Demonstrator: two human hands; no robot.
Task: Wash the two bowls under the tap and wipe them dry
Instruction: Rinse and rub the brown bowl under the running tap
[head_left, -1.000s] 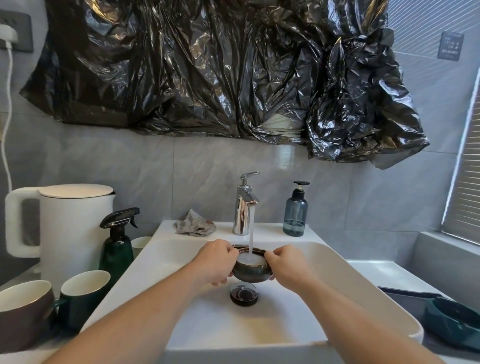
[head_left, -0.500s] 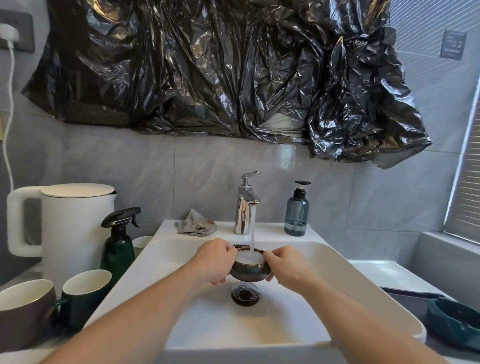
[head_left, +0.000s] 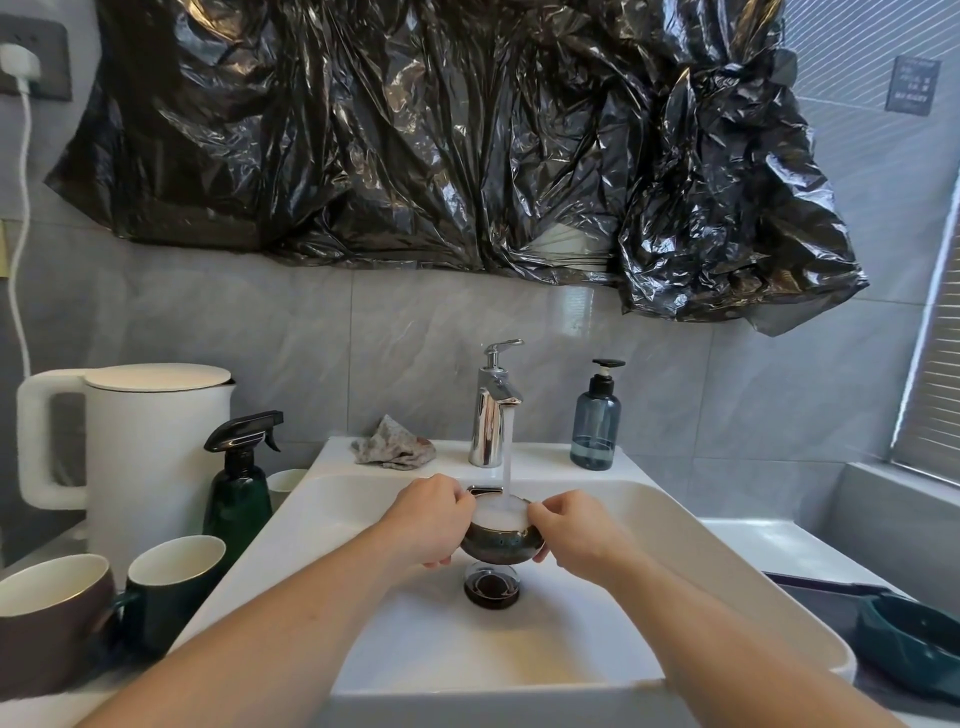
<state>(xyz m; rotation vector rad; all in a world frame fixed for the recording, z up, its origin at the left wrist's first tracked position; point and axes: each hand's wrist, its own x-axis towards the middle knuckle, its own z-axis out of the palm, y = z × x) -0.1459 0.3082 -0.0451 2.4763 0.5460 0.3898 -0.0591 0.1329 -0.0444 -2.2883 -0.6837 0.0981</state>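
Little has moved since half a second earlier: both hands keep the same small dark bowl (head_left: 501, 540) under the running tap (head_left: 491, 410), and froth in it now reaches the rim.

The person's left hand (head_left: 434, 519) grips the bowl's left side, fingers curled beneath it and thumb at the rim. The right hand (head_left: 574, 530) mirrors this on the right side, thumb and fingers pinching rim and wall. The bowl sits directly between the two hands, upright with its mouth facing up, held above the white sink (head_left: 675, 540) and straight over the dark drain (head_left: 491, 586). Water (head_left: 507, 452) falls from the spout into the back half of the bowl.

The bowl is round, so it has no long axis; what matters is that it is centred between the hands, with neither hand clearly nearer. Tipping it out would likely mean rolling both wrists together.

The second bowl (head_left: 909, 644), dark green, rests on the counter (head_left: 779, 545) well to the right, so the right hand is the nearer one for it. A crumpled cloth (head_left: 393, 450) lies on the ledge behind the sink, just left of the tap, closer to the left hand; it seems the likely thing for drying.
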